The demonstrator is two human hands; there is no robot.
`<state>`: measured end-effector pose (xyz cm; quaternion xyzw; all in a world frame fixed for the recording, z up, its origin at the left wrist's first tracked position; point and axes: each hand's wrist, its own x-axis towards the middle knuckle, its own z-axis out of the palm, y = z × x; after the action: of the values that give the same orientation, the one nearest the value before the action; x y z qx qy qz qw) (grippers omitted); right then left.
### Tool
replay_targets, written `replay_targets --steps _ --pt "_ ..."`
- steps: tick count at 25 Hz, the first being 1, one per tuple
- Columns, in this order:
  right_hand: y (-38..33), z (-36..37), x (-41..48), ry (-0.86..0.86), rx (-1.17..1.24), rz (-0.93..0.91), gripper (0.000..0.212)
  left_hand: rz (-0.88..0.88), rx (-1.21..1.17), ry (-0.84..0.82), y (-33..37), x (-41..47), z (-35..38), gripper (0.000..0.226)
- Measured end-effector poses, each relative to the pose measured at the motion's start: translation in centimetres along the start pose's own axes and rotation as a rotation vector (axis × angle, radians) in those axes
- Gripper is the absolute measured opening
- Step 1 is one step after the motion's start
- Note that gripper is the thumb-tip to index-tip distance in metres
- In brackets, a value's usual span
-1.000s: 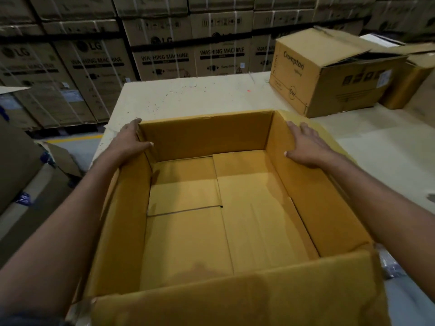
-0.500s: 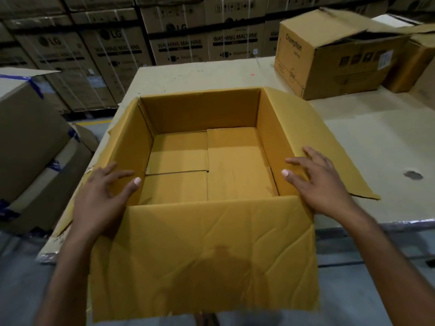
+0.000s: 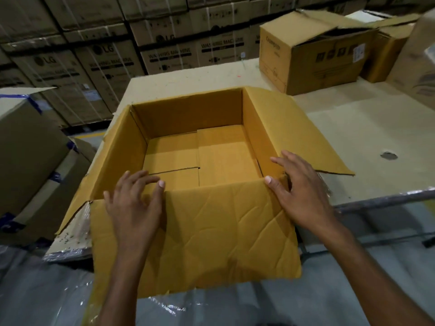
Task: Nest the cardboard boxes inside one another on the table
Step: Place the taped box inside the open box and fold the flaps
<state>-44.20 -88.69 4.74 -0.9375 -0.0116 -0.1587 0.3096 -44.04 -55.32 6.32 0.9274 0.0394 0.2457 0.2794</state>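
- Readying the outer box is the step I judge to be in hand: the big open box (image 3: 188, 114) sits at the near left corner of the worktop (image 3: 353, 128), empty, with its flaps splayed outward.
- The left hand (image 3: 134, 203) lies on the near flap (image 3: 211, 231) right at the rim, fingers spread and relaxed, gripping nothing.
- The right hand (image 3: 299, 191) rests at the near right corner, fingers straight and fanned over the right wall and thumb at the near flap's edge. It clasps nothing either.
- The hands are well apart, one toward each near corner.
- The printed box (image 3: 313, 60) stands at the far right of the worktop, well apart from the big one, its top flaps half lifted. Another box (image 3: 386, 52) sits just beside it, further right.
- Nothing is nested yet, so I reckon the task is near its start.
- Next I need to lift both hands off, reach far right, take the printed box by its sides and lower it squarely into the open mouth. Its loose flaps may catch the rim, and I cannot tell whether it fits.
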Motion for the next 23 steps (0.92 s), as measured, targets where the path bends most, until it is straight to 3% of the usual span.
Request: replay_targets --steps 4,7,12,17,23 --pt "-1.2 0.0 -3.8 0.131 0.091 0.039 0.043 0.225 -0.272 -0.067 4.6 -3.6 2.6 0.019" --pt "-1.6 -0.8 -6.9 0.134 0.183 0.059 0.041 0.281 -0.444 -0.221 7.9 -6.6 4.1 0.024" --pt "0.8 -2.8 -11.8 0.19 0.284 0.174 0.038 0.36 -0.523 -0.424 12.5 -9.7 7.1 0.03" --pt "6.8 -6.0 -15.1 0.247 0.34 0.289 0.037 0.452 -0.542 -0.516 19.1 -12.7 10.5 0.03" --pt "16.2 -13.3 -17.1 0.277 0.366 0.392 0.037 0.406 -0.476 -0.6 28.9 -17.8 16.1 0.029"
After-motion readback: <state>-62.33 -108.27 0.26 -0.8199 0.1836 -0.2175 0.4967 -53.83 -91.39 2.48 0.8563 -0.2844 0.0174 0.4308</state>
